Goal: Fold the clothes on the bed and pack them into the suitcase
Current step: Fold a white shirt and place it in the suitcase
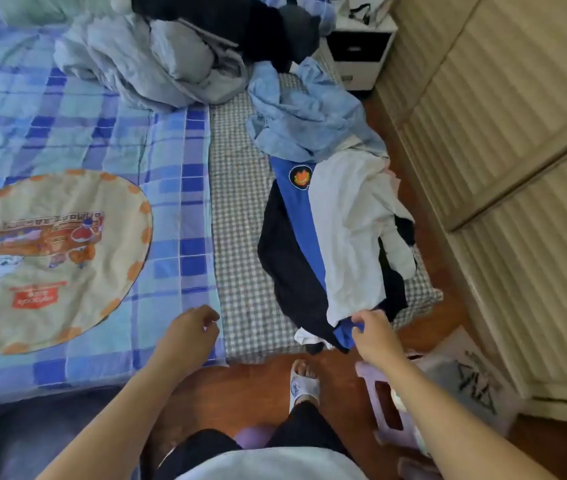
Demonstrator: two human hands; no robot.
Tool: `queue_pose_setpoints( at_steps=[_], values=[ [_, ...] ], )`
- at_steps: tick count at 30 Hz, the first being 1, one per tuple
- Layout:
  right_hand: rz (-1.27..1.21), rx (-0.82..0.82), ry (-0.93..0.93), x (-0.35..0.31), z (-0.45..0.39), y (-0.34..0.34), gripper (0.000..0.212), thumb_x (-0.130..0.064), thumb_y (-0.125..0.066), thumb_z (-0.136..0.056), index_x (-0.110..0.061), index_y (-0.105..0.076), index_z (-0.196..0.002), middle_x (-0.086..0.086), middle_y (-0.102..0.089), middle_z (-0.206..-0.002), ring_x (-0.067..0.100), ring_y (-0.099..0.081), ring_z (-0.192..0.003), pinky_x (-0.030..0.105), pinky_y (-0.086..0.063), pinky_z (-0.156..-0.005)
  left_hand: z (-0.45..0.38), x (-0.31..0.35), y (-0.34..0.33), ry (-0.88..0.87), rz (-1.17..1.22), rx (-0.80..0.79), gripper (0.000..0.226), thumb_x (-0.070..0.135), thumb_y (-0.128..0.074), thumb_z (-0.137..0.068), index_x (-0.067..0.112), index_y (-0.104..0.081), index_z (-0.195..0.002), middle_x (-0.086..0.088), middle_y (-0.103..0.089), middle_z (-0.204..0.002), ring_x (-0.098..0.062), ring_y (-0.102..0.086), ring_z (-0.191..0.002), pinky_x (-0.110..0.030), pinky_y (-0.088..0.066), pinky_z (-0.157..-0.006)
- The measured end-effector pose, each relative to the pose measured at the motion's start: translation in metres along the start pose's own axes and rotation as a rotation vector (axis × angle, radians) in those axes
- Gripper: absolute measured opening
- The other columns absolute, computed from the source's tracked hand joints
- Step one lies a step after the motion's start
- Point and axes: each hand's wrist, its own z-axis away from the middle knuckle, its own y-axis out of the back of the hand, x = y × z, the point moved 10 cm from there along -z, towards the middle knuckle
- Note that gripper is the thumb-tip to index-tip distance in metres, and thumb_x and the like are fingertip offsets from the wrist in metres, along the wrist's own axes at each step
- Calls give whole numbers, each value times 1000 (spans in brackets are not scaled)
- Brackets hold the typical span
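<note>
Blue, white and dark navy fabric of a jacket point(313, 237), spread lengthwise on the grey checked sheet point(240, 209) at centre right of the frame, a round orange-and-black badge point(301, 177) showing on its blue stripe. Near hem pinched at the lower centre right by the right hand point(373, 336), thumb and fingers curled onto the blue edge just at the foot of the bed. Left hand point(190, 329) at lower centre, hovering over the border between checked sheet and quilt, fingers loosely curled, grasping nothing. Above the jacket, toward upper centre right, a crumpled light blue garment point(306, 116) overlapping its far end. Further up, at top centre, a heap of pale grey bedding point(157, 60) with dark clothes point(240, 22) on it. Across the left half, a blue plaid quilt point(77, 126) with a big cream oval cartoon print point(46, 258). Along the right side, beige ribbed wardrobe doors point(500, 116); at upper right, a white nightstand point(361, 46) with a dark drawer front. At the bottom, wooden floor point(240, 386), a foot in a white slipper point(304, 386), a lilac plastic stool point(386, 403) and a printed bag point(472, 379) beside it.
</note>
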Motion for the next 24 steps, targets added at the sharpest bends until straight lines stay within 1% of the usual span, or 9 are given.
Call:
queue_pose_setpoints(
  at_steps=[3,6,9,10,12,15,17,20,24],
  values=[
    [223,-85,133,15,-25,0,21,-14,-55,-97,-18,-70,-111,6,-21,-157,26,-34,-134,33,-43,-101,-4,22,-17,70,2,-11,24,20,-51,-100,22,-66,-119,-2,-65,-120,-19,-61,-96,-33,-51,-84],
    [531,-180,323,7,-38,-16,37,-14,-62,-90,-24,-66,-125,1,4,-166,30,-8,-148,36,-38,-109,3,42,-24,112,-13,-28,24,21,-51,-101,24,-66,-119,1,-65,-120,-15,-61,-98,-31,-49,-86],
    [626,-177,476,0,-51,-21,58,-13,-64,-88,-15,-47,-144,2,-10,-167,33,-10,-152,42,-25,-120,9,55,-33,125,-20,-67,18,24,-50,-100,36,-61,-109,7,-65,-114,-11,-62,-97,-33,-52,-89],
    [559,-164,507,-10,-52,-16,49,-10,-61,-90,-12,-52,-138,4,-28,-161,31,-22,-149,43,-27,-119,13,58,-35,127,-15,-85,17,24,-51,-100,38,-59,-106,8,-66,-113,-11,-62,-97,-32,-52,-89],
    [242,-13,479,-31,-50,20,20,-3,-51,-94,-12,-64,-106,2,-60,-123,24,-54,-117,41,-44,-101,17,64,-35,113,12,-108,17,24,-51,-101,39,-59,-103,9,-67,-110,-7,-62,-95,-24,-50,-82],
    [-310,103,199,-53,-51,97,24,-9,-41,-102,-15,-60,-89,-1,-61,-90,13,-58,-82,28,-45,-71,23,79,-26,63,107,-117,17,23,-53,-103,36,-62,-104,16,-67,-108,-2,-63,-91,-11,-45,-70],
    [-492,192,193,-91,-47,151,22,-11,-45,-103,-13,-64,-93,-1,-64,-89,6,-58,-79,18,-45,-67,23,95,-9,-6,183,-103,15,24,-55,-103,35,-64,-104,17,-67,-108,-5,-66,-89,-13,-47,-70],
    [-608,277,370,-187,-26,224,20,-7,-51,-101,-18,-67,-94,-7,-67,-91,-10,-58,-82,4,-42,-71,26,127,39,-144,308,-74,16,24,-57,-102,38,-65,-105,14,-69,-107,-11,-66,-89,-16,-51,-69],
    [-717,303,611,-316,37,294,25,-9,-53,-100,-25,-72,-98,-16,-67,-98,2,-63,-99,15,-48,-86,40,183,133,-395,485,-31,25,25,-64,-98,43,-60,-115,18,-65,-114,2,-62,-101,-23,-55,-89]
  ],
)
